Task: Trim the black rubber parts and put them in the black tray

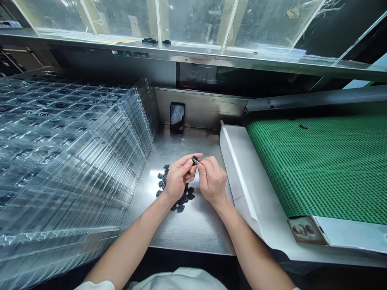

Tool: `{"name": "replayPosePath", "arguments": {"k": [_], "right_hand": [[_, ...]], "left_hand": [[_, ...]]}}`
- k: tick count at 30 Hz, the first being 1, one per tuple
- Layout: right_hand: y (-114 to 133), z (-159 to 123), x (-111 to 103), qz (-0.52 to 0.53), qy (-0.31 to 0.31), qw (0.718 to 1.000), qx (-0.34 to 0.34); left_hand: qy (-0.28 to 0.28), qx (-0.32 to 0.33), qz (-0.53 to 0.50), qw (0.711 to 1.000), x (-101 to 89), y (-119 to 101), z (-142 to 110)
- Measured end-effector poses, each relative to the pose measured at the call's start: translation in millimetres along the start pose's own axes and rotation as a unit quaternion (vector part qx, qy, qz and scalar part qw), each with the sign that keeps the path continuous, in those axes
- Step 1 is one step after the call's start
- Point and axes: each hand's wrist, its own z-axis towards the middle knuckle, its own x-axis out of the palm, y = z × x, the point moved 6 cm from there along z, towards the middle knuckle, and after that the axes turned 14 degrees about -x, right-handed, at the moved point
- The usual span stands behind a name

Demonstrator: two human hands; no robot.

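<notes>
Green dimpled conveyor belt (317,161) fills your right side, folks, with a white folded guard (244,181) running along its near edge, and a worn brown plate (306,230) with two round dents sits at the guard's near corner. On your left there's one huge stack of clear plastic blister trays (69,153), too many layers to count from here, and it leans right up over the edge of your stainless steel work surface (187,229). Up top, a glass shelf (181,24) runs across the whole view, with two small black bits (152,40) sitting on it.

Against the steel back wall you've got one phone (177,117) propped upright, its dark screen only showing reflections. One small black piece (303,126) is lying out on the belt by itself.

Right in front of you, your left hand (179,175) and right hand (212,180) are both closed in a tight pinch on one small black-and-silver part (196,161), held up above the steel between your fingertips. Under and just past your hands is a loose heap of black rubber parts (178,199), about fifteen showing, though your left hand hides some, so don't trust that count. A white sleeve (178,280) shows at the bottom of the view.
</notes>
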Motion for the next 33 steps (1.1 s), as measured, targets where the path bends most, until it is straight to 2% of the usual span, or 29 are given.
{"name": "replayPosePath", "arguments": {"k": [15,19,23,28,33], "right_hand": [[-0.2,0.6,-0.4,0.005,0.002,1.0,-0.001],[-0.3,2.3,-3.7,0.057,-0.023,0.998,0.011],[-5.9,2.2,-7.5,0.139,-0.074,0.985,0.067],[-7.1,-0.8,-3.7,0.206,-0.08,0.968,0.122],[-2.0,0.4,-8.2,0.164,-0.087,0.979,0.089]], "left_hand": [[-0.001,-0.007,-0.004,1.0,1.9,-0.2,-0.9],[0.004,-0.013,-0.018,1.0,2.5,-0.2,-0.8],[0.017,-0.021,-0.027,0.999,1.6,0.2,1.3],[-0.007,-0.023,0.009,1.0,2.4,6.0,1.3],[-0.014,0.003,0.061,0.998,10.4,2.9,-1.0]]}}
